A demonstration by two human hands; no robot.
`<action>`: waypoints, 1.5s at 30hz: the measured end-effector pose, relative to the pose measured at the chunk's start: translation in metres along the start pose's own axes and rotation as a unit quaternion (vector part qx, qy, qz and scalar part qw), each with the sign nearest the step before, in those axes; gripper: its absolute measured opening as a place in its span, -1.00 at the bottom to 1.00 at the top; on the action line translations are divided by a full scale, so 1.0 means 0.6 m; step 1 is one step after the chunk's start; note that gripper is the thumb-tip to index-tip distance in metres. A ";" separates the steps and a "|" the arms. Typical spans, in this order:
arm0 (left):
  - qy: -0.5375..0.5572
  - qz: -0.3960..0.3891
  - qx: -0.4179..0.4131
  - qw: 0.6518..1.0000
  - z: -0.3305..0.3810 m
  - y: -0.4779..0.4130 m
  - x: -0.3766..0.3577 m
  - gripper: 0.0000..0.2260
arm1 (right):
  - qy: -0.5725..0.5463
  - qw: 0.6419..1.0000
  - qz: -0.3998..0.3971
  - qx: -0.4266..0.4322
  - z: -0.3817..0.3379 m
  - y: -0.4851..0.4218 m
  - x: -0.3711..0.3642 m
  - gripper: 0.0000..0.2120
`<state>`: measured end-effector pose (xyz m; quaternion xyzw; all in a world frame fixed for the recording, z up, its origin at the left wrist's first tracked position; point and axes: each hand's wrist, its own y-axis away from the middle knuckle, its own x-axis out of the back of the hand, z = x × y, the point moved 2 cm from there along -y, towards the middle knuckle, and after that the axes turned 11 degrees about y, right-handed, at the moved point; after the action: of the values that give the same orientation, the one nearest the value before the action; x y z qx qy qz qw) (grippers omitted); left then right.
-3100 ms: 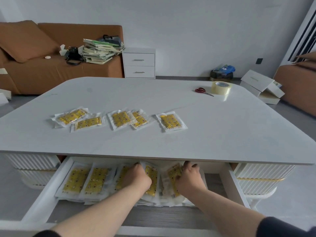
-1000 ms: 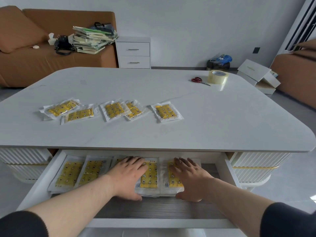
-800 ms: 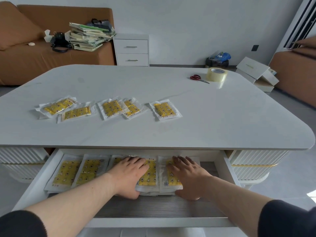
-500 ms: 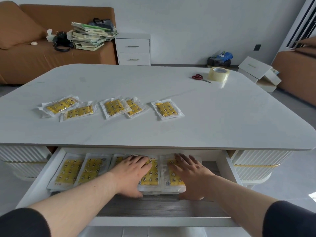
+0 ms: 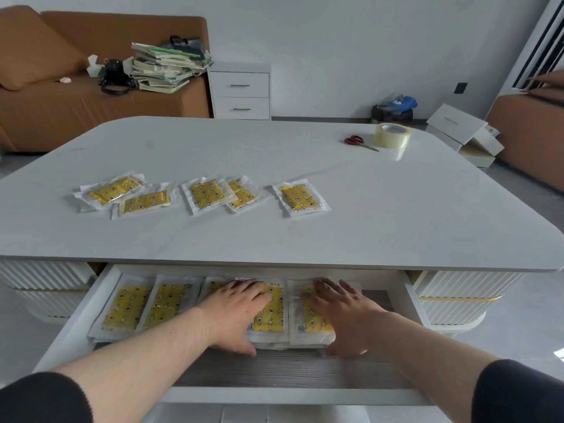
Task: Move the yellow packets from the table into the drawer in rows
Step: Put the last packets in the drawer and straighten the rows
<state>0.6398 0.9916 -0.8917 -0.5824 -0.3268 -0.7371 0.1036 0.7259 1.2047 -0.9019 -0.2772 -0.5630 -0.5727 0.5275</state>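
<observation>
Closest in, the drawer (image 5: 76, 328) is pulled out from under the tabletop, with a strip of bare grey floor along its front. Both hands are down in it. The left hand (image 5: 235, 312) and right hand (image 5: 345, 312) lie flat, palms down, fingers straight and a bit spread, each on one of the two right-hand piles (image 5: 270, 315). The thumbs sit against the piles' near edge. Neither hand is gripping anything, they're just pressing. Two more drawer packets (image 5: 128, 303) lie side by side to the left, so the row runs left to right across the back.

So I'd say this is the tidy-up step: squaring the row, not placing anything new.

Up on the table (image 5: 396, 215) five yellow packets (image 5: 204, 193) are still waiting in a loose line. Some of them overlap, and the rightmost one (image 5: 300, 198) lies apart on its own. Job's maybe half done.

Next move, I reckon: lift the hands out, reach up over the edge and grab a packet. The lone one looks easiest. The overlapping ones are slick flat plastic, so slide them apart first.

Scissors (image 5: 358, 141) and a tape roll (image 5: 392, 135) sit at the far right, out of the way.
</observation>
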 end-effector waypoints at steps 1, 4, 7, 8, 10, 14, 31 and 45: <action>0.002 -0.001 0.000 1.000 0.001 0.004 0.004 -0.09 | -0.010 1.000 0.003 -0.003 0.000 0.001 0.004 0.00; 0.014 -0.005 0.004 1.000 0.005 0.021 0.013 -0.17 | -0.022 1.000 0.002 -0.009 -0.003 0.006 0.011 0.01; 0.021 -0.008 0.002 1.000 0.006 0.040 0.023 -0.25 | -0.015 1.000 0.008 -0.011 -0.010 0.014 0.015 -0.06; 0.024 -0.004 0.001 1.000 0.005 0.047 0.028 -0.27 | -0.021 1.000 0.013 -0.012 -0.012 0.018 0.019 -0.10; 0.033 0.014 0.001 0.999 0.004 0.061 0.042 -0.32 | -0.062 0.997 0.036 -0.029 -0.014 0.025 0.033 -0.23; 0.117 0.056 0.037 0.991 0.001 0.091 0.079 -0.56 | -0.187 0.977 0.055 -0.081 -0.016 0.034 0.082 -0.63; 0.322 0.205 0.138 0.914 -0.096 0.179 0.185 -0.91 | -0.314 0.928 0.172 -0.107 0.004 0.051 0.259 -0.90; 0.171 0.247 0.240 0.923 -0.214 -0.023 0.220 -0.49 | -0.262 0.897 0.205 -0.292 0.153 -0.140 0.274 -0.83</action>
<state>0.4911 0.9549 -0.7881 -0.4670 -0.3169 -0.6758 0.4741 0.5759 1.2267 -0.7624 -0.6677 -0.4193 -0.4972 0.3621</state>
